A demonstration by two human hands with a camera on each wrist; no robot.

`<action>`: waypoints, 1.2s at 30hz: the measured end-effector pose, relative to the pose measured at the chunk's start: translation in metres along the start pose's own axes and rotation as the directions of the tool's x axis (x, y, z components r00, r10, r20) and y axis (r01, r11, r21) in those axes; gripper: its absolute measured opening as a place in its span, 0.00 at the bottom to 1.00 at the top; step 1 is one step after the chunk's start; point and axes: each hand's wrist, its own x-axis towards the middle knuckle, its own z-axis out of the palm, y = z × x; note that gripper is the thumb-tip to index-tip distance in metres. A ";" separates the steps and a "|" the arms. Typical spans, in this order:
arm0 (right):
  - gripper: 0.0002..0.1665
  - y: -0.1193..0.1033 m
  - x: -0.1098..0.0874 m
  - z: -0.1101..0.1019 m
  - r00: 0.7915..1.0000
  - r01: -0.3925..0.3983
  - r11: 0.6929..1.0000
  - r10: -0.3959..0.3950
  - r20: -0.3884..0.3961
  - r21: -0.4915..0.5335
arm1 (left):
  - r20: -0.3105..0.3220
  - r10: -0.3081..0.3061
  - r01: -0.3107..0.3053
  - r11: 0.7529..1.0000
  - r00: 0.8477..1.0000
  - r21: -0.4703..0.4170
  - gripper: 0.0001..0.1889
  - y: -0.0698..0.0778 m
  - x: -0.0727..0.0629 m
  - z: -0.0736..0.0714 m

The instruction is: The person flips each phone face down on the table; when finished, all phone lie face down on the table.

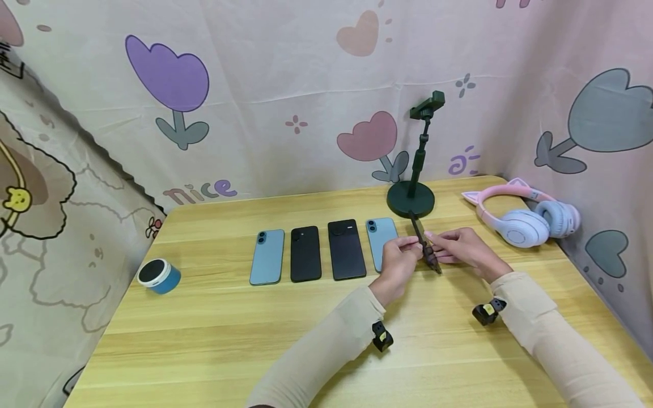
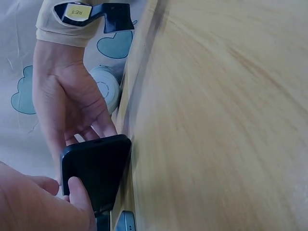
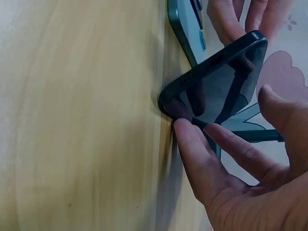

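Observation:
A black smartphone (image 1: 430, 255) stands tilted on edge over the table, in front of a dark green phone stand (image 1: 410, 199). My left hand (image 1: 399, 266) holds it from the left; in the left wrist view its thumb (image 2: 78, 192) lies against the dark flat face. From the other side my right hand (image 1: 466, 252) spans the phone, its thumb by the upper edge and a fingertip at the lower corner in the right wrist view. The glossy screen (image 3: 216, 91) turns toward the right palm and mirrors fingers. Close beside my left hand lies a light blue phone (image 1: 380, 235).
Left of the hands, another blue phone (image 1: 267, 258) and two black phones (image 1: 305, 255) lie in a row. Pink and lilac cat-ear headphones (image 1: 525, 226) rest at the back right. A blue and white tub (image 1: 165, 279) is at the table's left edge. Patterned cloth (image 1: 285, 68) hangs behind.

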 end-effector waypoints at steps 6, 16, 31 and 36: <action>0.50 -0.004 -0.003 0.002 1.000 -0.005 0.998 0.003 0.022 0.059 | -0.001 0.010 -0.010 1.000 1.000 -0.018 0.10 0.000 -0.001 0.001; 0.50 -0.007 -0.003 0.005 0.999 -0.028 0.992 0.022 0.049 0.121 | 0.017 0.006 -0.006 1.000 1.000 0.004 0.12 -0.003 -0.003 0.002; 0.47 -0.004 -0.003 0.004 0.999 -0.021 0.988 0.013 0.051 0.153 | 0.085 -0.015 0.009 0.997 0.996 0.077 0.13 -0.008 -0.006 0.002; 0.45 -0.004 -0.003 0.002 0.999 -0.004 0.987 -0.002 0.036 0.158 | 0.092 -0.017 0.008 0.995 0.996 0.103 0.13 -0.009 -0.006 0.003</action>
